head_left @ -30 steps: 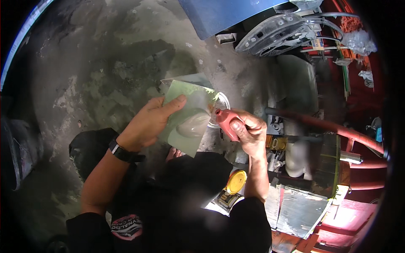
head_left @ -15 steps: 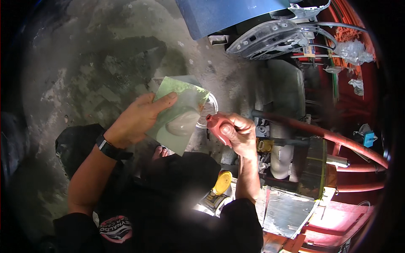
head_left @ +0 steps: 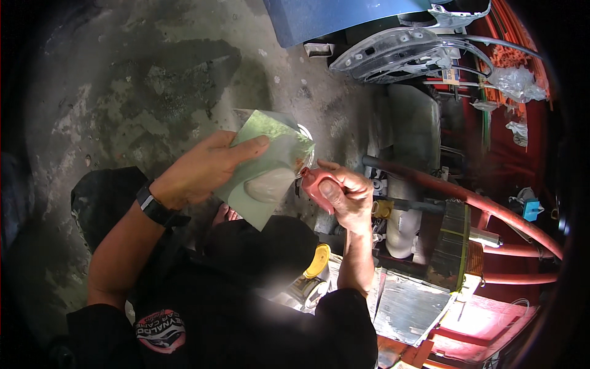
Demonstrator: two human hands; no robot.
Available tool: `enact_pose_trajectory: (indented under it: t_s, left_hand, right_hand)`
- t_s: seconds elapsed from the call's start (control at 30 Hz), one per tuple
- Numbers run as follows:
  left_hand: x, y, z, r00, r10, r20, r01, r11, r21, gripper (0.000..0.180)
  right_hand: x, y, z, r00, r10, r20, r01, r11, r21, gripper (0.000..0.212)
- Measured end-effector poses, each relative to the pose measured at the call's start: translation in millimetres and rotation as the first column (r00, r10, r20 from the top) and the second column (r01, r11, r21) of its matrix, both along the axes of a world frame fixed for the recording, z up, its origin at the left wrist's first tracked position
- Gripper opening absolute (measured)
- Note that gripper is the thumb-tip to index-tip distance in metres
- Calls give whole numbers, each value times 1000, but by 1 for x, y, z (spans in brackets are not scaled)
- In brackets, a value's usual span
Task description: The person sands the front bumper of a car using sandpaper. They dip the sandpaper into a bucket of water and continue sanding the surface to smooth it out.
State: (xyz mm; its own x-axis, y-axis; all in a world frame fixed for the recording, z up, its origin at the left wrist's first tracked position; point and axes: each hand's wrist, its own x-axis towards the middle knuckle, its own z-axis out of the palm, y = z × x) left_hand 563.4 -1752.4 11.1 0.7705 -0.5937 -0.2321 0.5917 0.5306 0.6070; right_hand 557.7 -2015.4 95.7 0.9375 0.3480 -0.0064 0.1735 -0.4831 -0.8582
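Observation:
My left hand (head_left: 206, 169) grips a flat, pale green sheet (head_left: 255, 212) by its left side, thumb on top. A smooth greyish-beige mound of paste (head_left: 270, 184) lies on the sheet. In my right hand (head_left: 349, 203) is a small red squeeze tube (head_left: 319, 189), my fingers wrapped round it. Its nozzle points toward the sheet's right edge, close beside the paste. Whether anything is coming out of the nozzle is too small to tell. Behind the sheet's right corner shows part of a round, shiny rim (head_left: 305, 132).
A yellow lid (head_left: 318, 261) and a can (head_left: 309, 291) sit by my right forearm. Red metal bars (head_left: 455, 189) and a grey metal-topped surface (head_left: 405, 307) stand at right. A blue panel (head_left: 338, 21) and a grey curved car part (head_left: 387, 55) lie at the far side.
My left hand has brought the sheet slightly rightward, so its edge is nearer the tube's nozzle. My right hand stays nearly in place. The view has shifted a little.

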Motion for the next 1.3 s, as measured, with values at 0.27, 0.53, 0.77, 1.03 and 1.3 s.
enact_pose_trajectory:
  t_s: [0.27, 0.53, 0.77, 1.03, 1.3]
  left_hand:
    - [-1, 0, 6, 1000, -1, -11, 2, 1000, 17, 43]
    - [5, 6, 1, 997, 38, -72, -37, 999, 20, 39]
    - [5, -1, -5, 999, 34, -15, -34, 999, 5, 40]
    - [2, -1, -3, 1000, 4, -21, -4, 1000, -10, 40]
    - [0, -3, -1, 1000, -14, -10, 14, 1000, 7, 44]
  right_hand:
    - [0, -1, 1, 995, -36, -89, 39, 999, 28, 20]
    - [-4, -5, 6, 957, -25, -289, 61, 991, 117, 18]
    - [-4, 7, 4, 969, -147, -200, 163, 985, 61, 15]
    - [-5, 4, 9, 975, -45, -217, 43, 999, -14, 17]
    - [-4, 9, 6, 978, -12, -209, 22, 999, 42, 25]
